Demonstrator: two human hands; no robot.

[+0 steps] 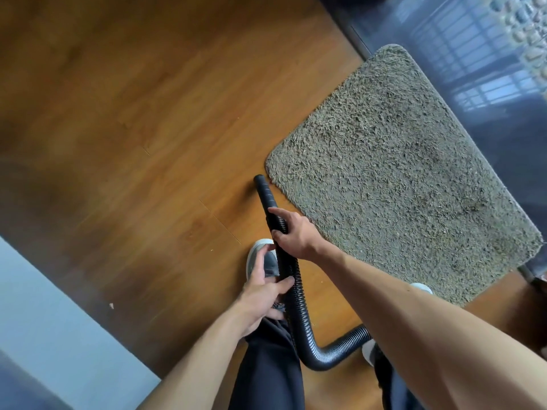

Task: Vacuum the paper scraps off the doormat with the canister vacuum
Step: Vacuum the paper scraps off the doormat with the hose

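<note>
A shaggy grey-beige doormat (393, 179) lies on the wooden floor at the right. I see no paper scraps on its pile. The black ribbed vacuum hose (296, 297) runs up from between my legs, and its smooth nozzle tip (262, 184) rests on the floor just left of the mat's near-left corner. My right hand (294, 232) grips the hose just behind the nozzle. My left hand (263, 291) touches the hose lower down, thumb against it and fingers loosely spread. The canister is out of view.
Brown wooden floor (133, 128) spreads to the left, with a small pale scrap (111, 305) on it. A glass door and its sill (444, 39) run behind the mat. My shoes (262, 258) stand by the hose. A pale wall (44, 321) is at bottom left.
</note>
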